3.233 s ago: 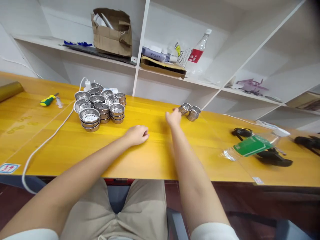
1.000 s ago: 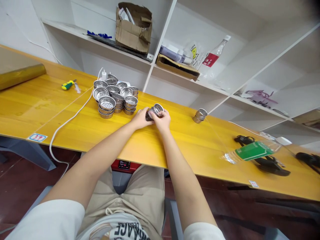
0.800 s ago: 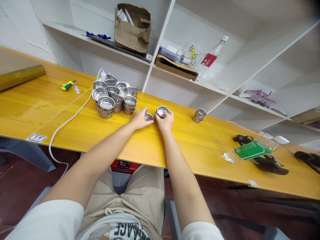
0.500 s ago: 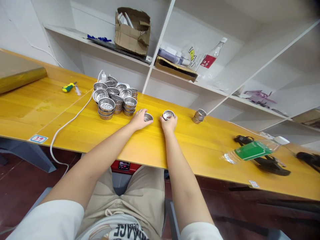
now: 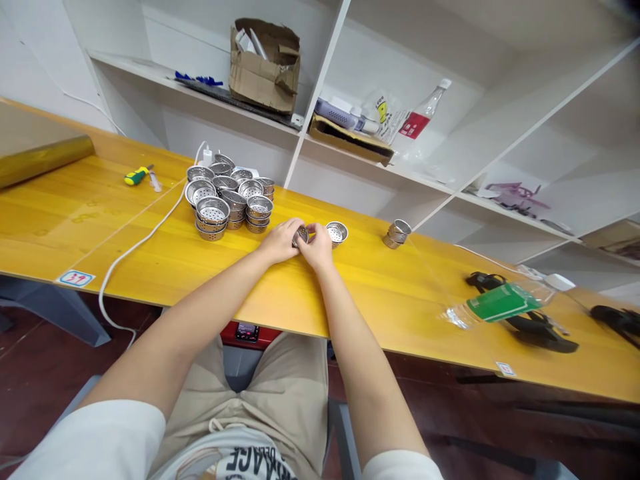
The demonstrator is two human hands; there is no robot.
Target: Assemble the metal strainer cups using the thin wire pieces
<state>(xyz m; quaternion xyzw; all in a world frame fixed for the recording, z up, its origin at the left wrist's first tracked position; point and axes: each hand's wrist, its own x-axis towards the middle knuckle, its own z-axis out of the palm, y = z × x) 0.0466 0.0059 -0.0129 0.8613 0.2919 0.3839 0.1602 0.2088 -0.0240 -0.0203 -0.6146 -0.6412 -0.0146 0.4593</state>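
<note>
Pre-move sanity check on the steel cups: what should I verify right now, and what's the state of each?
1. Perforated steel cup in hand: ok, held between the left hand and right hand.
2. Inside of that cup: cannot tell, the hands block most of it.
3. Loose cup: ok, sits open side up on the yellow table, just beyond the right hand.
4. Pile of cups: ok, stacked left of the hands, untouched.
5. Stack of cups: ok, upright, well right of the hands.
6. White cable: ok, runs left of the pile, away from the hands.
</note>
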